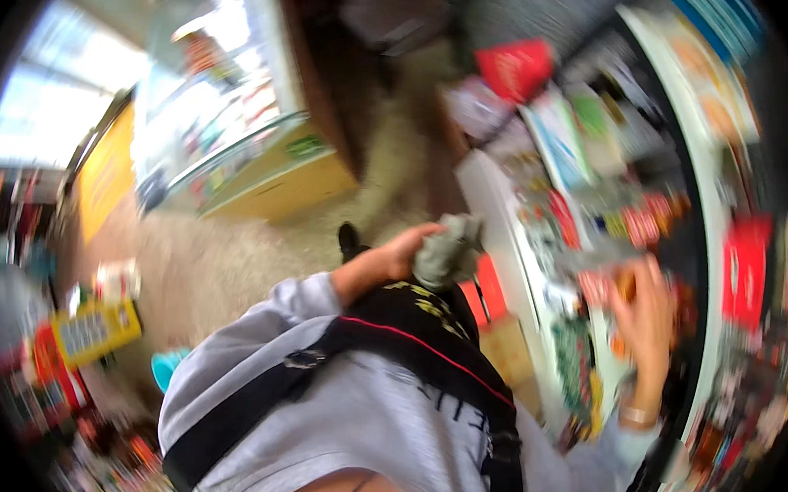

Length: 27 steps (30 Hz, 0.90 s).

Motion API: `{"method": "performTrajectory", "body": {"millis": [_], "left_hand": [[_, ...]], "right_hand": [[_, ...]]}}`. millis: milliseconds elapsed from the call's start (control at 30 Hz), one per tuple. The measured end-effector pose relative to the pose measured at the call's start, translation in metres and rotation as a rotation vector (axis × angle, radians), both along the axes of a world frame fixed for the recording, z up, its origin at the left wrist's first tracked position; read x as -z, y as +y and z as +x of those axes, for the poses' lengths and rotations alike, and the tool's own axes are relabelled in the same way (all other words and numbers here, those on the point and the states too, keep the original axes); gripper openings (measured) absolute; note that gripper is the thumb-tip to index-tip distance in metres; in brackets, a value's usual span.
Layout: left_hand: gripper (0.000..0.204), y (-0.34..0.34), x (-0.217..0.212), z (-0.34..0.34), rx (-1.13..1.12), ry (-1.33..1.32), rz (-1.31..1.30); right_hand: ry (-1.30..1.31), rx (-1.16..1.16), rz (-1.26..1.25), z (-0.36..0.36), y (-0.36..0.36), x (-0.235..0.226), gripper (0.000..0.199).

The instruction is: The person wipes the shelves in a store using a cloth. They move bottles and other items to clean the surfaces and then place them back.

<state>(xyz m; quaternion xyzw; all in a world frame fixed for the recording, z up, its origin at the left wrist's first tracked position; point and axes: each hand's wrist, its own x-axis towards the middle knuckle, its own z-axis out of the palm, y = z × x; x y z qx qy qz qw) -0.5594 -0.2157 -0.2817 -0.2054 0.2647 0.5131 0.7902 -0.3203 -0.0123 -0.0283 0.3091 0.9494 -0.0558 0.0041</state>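
Observation:
My left hand (401, 252) is closed around a crumpled grey-green cloth (448, 253), held in front of my black apron (406, 331). My right hand (646, 320) reaches over a white-edged shelf unit of small goods on the right. Its thumb and fingers are apart, with orange items showing in the gap between them. Beside the thumb is a red-and-white striped packet (595, 287); blur hides whether the two touch. Just beyond the fingers lie red and yellow packages (647, 218) and clear plastic-looking items.
A glass display case (228, 134) stands at the far left. A yellow box (96, 330) and other goods sit at the lower left, near a turquoise container (167, 369). Cardboard (507, 350) lies beside the shelf's white side. More packed goods fill the right edge, with a red package (746, 271).

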Motion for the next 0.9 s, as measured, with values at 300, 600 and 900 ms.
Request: {"method": "performTrajectory", "body": {"millis": [300, 600, 900], "left_hand": [[0.041, -0.098, -0.004, -0.086, -0.249, 0.070, 0.153], [0.043, -0.215, -0.019, -0.202, -0.671, 0.116, 0.254], [0.044, -0.268, -0.018, -0.287, -0.889, 0.135, 0.377]], "right_hand": [[0.046, -0.584, -0.140, -0.195, -0.116, -0.029, 0.027], [0.176, -1.104, -0.096, -0.432, -0.220, -0.014, 0.021], [0.170, -1.255, -0.015, -0.592, -0.283, 0.022, 0.025]]}}
